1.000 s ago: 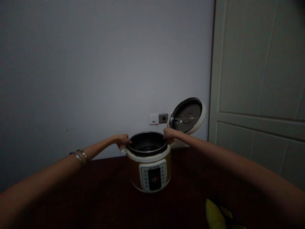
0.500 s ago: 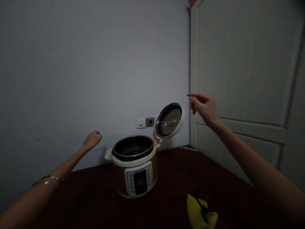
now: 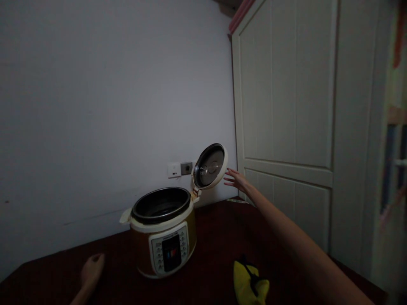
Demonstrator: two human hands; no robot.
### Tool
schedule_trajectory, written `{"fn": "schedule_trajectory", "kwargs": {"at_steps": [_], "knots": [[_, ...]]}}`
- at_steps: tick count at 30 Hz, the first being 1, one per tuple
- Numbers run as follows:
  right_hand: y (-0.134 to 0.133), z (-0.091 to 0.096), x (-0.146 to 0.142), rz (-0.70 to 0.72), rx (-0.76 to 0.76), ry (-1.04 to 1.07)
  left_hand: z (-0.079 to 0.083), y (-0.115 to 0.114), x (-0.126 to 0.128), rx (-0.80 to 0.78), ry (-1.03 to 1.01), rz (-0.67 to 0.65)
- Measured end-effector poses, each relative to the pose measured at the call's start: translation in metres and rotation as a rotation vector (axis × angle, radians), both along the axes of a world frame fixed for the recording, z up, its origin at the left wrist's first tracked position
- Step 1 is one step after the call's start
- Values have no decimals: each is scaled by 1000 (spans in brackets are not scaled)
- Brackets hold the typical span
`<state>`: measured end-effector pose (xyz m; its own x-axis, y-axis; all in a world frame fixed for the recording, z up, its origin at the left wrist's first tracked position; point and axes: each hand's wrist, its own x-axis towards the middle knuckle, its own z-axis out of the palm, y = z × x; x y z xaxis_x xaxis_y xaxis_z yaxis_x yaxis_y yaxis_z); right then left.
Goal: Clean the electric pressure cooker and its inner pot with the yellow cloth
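Observation:
A cream and gold electric pressure cooker (image 3: 163, 237) stands on a dark red table (image 3: 216, 254), its steel inner pot (image 3: 161, 204) showing. Its hinged lid (image 3: 210, 166) stands open at the right, shiny underside facing me. My right hand (image 3: 237, 181) reaches out with fingers spread, just right of the lid's outer edge and holding nothing. My left hand (image 3: 92, 271) lies low on the table left of the cooker, fingers loosely together, nothing in it.
A yellow pouch with a dark strap (image 3: 249, 286) lies on the table in front of my right arm. Wall sockets (image 3: 180, 169) sit behind the cooker. A tall cream wardrobe (image 3: 286, 127) fills the right side.
My right hand has come down from above to beside the open lid. My left hand has dropped from beside the cooker's handle to the table. The view has swung right.

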<state>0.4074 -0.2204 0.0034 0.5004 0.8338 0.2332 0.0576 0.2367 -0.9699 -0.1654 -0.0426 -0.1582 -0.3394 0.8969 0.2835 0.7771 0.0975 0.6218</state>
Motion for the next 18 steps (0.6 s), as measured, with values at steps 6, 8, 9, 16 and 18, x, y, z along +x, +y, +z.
{"fn": "schedule_trajectory", "kwargs": {"at_steps": [6,8,9,16,18], "knots": [[20,5,-13,32,-51,-90,-15,7,-9,22,-134,-64],[24,6,-18,26,-53,-111,-14,3,-8,42,-156,-66],[27,5,-20,17,-57,-122,-14,0,-7,49,-165,-69],[45,-1,-19,-60,-68,-170,-12,-8,-5,64,-200,-71],[50,-2,-17,-60,-61,-174,-13,-7,-6,57,-205,-60]]}}
